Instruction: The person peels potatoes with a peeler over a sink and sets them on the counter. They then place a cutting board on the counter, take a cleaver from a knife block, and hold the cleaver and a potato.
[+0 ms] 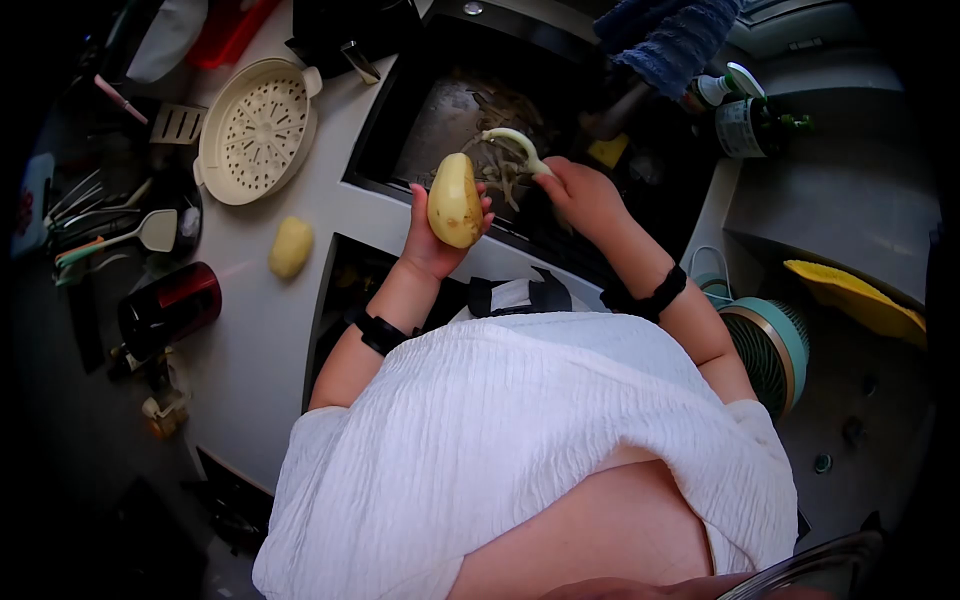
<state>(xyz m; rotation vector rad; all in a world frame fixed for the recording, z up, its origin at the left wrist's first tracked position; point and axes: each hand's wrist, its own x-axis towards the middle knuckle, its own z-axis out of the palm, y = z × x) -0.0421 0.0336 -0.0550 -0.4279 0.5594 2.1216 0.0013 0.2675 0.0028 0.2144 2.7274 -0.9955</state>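
Note:
A large potato (455, 205), mostly peeled with some brown patches left near its lower end, rests in my left hand (433, 245), whose fingers curl around it. My right hand (585, 200) is closed on the handle of a pale green peeler (520, 143), its curved head just to the right of the potato and apart from it. Beneath both hands lies the dark sink (375, 150), with potato peelings (508, 180) strewn over its bottom. Another peeled potato (291, 248) sits on the counter to the left.
A cream strainer basket (262, 130) stands on the counter (250, 350) at left, near a spatula (158, 230) and a dark red container (170, 308). Right of the sink are a spray bottle (712, 90), a dark green bottle (740, 128), a blue towel (680, 40) and a teal fan (785, 345).

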